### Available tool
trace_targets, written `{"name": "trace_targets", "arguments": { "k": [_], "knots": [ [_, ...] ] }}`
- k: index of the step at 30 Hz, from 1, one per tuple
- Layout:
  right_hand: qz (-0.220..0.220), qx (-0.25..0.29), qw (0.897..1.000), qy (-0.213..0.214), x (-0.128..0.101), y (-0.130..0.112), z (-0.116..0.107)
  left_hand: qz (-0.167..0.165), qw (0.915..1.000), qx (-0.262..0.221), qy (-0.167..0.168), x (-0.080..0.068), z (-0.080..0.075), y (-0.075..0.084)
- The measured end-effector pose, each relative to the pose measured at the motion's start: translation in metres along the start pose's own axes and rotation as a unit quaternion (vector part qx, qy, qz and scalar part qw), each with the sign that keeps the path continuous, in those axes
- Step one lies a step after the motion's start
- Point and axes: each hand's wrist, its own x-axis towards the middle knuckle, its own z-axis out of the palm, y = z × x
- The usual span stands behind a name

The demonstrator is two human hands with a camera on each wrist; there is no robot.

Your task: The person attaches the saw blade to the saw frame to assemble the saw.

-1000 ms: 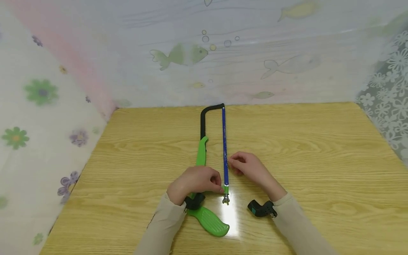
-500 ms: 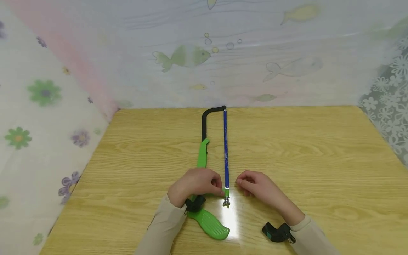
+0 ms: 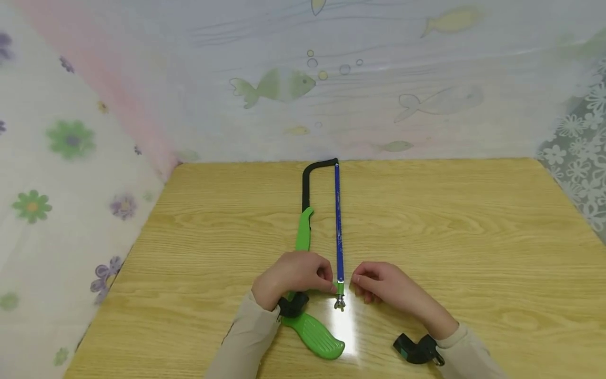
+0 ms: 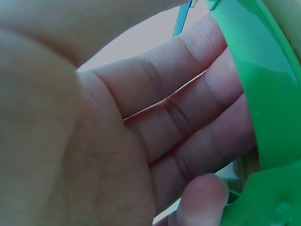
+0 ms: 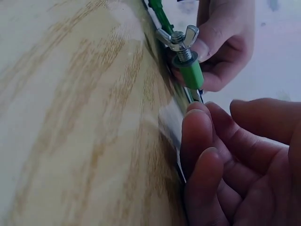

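Note:
A hacksaw point(image 3: 304, 231) lies on the table with its black bow away from me and its green handle point(image 3: 318, 339) toward me. Its blue blade point(image 3: 339, 226) runs along the right side. At the blade's near end sits a silver wing nut point(image 3: 339, 302), which the right wrist view shows threaded on a bolt above a green sleeve point(image 5: 191, 75). My left hand point(image 3: 297, 273) holds the green frame by that end, thumb and index finger at the sleeve. Just right of the blade's near end, my right hand point(image 3: 390, 287) has loosely curled fingers and a thumb held apart.
The wood-grain table point(image 3: 473, 221) extends to both sides of the saw. A patterned wall covering point(image 3: 350, 105) rises at its back edge, close behind the bow. Black wrist cameras are worn on both arms, the right one point(image 3: 416, 348) low over the tabletop.
My right hand has come back toward me along the blade, from its middle part to its near end, and shifted slightly right. The left hand keeps its hold; the view has tilted slightly.

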Motion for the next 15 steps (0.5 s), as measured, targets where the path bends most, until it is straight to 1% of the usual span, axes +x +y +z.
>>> {"name": "trace_targets", "arguments": {
  "k": [6, 10, 15],
  "knots": [
    [-0.001, -0.013, 1.0, -0.008, -0.0021, 0.0011, 0.0013, -0.001, 1.0, 0.0, -0.005, 0.0021, 0.0032, -0.0015],
    [-0.001, -0.021, 1.0, -0.01, -0.0017, 0.0006, 0.0017, -0.003, 1.0, 0.003, -0.005, 0.0031, 0.0022, -0.0019],
    [-0.003, -0.013, 1.0, -0.024, -0.0009, -0.0007, 0.0033, -0.005, 1.0, 0.005, -0.005, 0.0016, -0.0001, -0.0005]
  ]
}}
